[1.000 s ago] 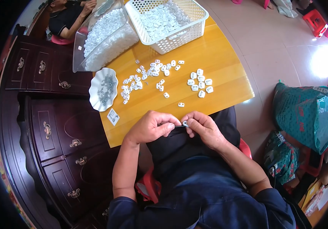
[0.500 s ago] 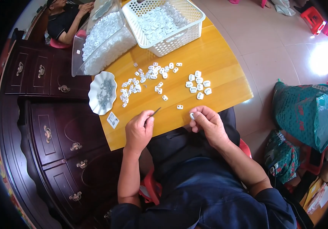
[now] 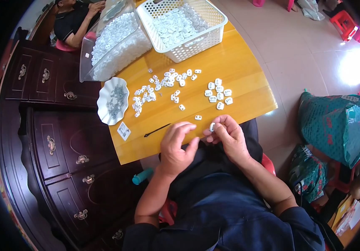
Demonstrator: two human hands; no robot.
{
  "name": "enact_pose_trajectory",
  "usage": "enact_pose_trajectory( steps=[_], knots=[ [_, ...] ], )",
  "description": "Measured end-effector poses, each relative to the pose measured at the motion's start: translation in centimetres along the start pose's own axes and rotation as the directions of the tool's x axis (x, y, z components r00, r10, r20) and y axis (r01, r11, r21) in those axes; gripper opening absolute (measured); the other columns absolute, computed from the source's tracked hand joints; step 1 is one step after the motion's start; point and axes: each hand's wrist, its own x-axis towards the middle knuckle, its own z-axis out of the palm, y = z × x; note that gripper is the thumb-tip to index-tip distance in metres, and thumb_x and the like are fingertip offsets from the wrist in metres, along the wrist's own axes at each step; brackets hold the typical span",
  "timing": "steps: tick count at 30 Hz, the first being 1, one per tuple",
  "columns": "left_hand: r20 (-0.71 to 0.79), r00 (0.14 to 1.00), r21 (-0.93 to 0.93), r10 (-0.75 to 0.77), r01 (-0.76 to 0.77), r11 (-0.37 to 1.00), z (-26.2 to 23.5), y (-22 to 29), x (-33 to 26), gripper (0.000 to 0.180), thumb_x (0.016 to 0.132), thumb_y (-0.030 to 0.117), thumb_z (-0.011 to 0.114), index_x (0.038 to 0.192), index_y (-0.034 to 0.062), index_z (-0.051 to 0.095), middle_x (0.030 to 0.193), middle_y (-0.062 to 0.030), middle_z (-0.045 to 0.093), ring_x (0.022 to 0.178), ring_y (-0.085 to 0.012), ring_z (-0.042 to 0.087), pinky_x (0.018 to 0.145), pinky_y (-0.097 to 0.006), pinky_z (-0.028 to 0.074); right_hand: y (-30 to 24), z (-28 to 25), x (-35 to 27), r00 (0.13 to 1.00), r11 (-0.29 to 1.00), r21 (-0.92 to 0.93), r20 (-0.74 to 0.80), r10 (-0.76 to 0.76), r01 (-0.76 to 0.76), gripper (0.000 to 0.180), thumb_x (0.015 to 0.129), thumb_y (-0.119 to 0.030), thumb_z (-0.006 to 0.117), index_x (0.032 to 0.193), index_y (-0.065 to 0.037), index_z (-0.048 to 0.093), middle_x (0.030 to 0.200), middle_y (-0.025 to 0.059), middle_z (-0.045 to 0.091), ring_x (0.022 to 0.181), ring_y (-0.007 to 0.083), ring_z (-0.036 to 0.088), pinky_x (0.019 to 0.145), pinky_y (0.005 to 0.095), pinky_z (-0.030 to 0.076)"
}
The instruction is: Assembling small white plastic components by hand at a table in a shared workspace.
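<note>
Between the thumb and fingers of my right hand (image 3: 230, 138) is a small white plastic piece (image 3: 212, 126), held at the table's front edge. Beside it on the left, my left hand (image 3: 178, 148) is open, with thumb and fingers apart and nothing between them. A thin black stick-like tool (image 3: 157, 130) lies on the wooden table (image 3: 247, 62). One small white two-holed piece (image 3: 198, 117) rests just beyond my hands. Farther back, a group of finished-looking white pieces (image 3: 219, 96) sits on the right, and loose smaller ones (image 3: 150, 96) are scattered left of centre.
A white scalloped dish (image 3: 100, 104) holds small grey parts. At the back stand a clear bin (image 3: 88, 69) and a white perforated basket (image 3: 196, 45), both full of white pieces. A label card (image 3: 123, 131) lies at left. Dark drawers (image 3: 62, 146) flank the table; another person (image 3: 69, 27) sits beyond.
My left hand has let go of the thin black tool, which now lies on the table. That hand has moved right, toward my right hand, which keeps hold of the white piece.
</note>
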Motion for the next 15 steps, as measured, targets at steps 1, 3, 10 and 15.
enact_pose_trajectory(
  steps=[1,3,10,15],
  knots=[
    [0.001,1.0,-0.013,-0.002,0.002,1.0,0.5,0.5,0.1,0.037,0.077,-0.004,0.075,0.111,0.003,0.063,0.106,-0.0146,0.067,0.092,-0.0322,0.067,0.081,-0.039,0.055,0.0,0.1,0.0,1.0,1.0,-0.001,-0.005,-0.013,0.013,0.017,0.106,-0.019,0.054,0.113,-0.004,0.055,0.093,0.0056,0.072,0.074,0.0073,0.065,0.067,0.02,0.05],
    [-0.013,0.999,-0.031,0.034,-0.034,0.999,1.5,0.9,0.6,0.043,0.076,-0.006,0.074,0.116,0.0033,0.06,0.1,-0.014,0.066,0.087,-0.0305,0.066,0.078,-0.039,0.055,0.0,0.4,-0.1,1.0,1.0,-0.002,-0.009,-0.027,0.027,0.016,0.106,-0.019,0.055,0.113,-0.004,0.055,0.092,0.0054,0.072,0.075,0.0069,0.065,0.067,0.0203,0.051],
    [0.022,0.999,-0.007,0.048,-0.048,0.999,2.7,0.5,1.0,0.048,0.078,-0.01,0.071,0.122,0.0023,0.057,0.097,-0.0115,0.065,0.086,-0.0247,0.067,0.078,-0.035,0.056,0.2,0.3,-0.1,0.991,0.986,-0.11,-0.012,-0.131,0.129,0.012,0.104,-0.013,0.056,0.107,-0.001,0.059,0.079,0.0015,0.066,0.072,0.0048,0.062,0.064,0.0209,0.049],
    [0.035,0.996,-0.004,0.083,-0.083,0.997,2.8,0.3,1.1,0.05,0.078,-0.011,0.069,0.124,0.0027,0.055,0.092,-0.0103,0.064,0.08,-0.0238,0.067,0.076,-0.035,0.056,0.1,0.3,-0.1,0.988,0.976,-0.156,-0.013,-0.156,0.152,0.012,0.103,-0.012,0.057,0.106,0.0,0.06,0.075,0.0011,0.065,0.069,0.0051,0.061,0.063,0.0215,0.05]
  ],
)
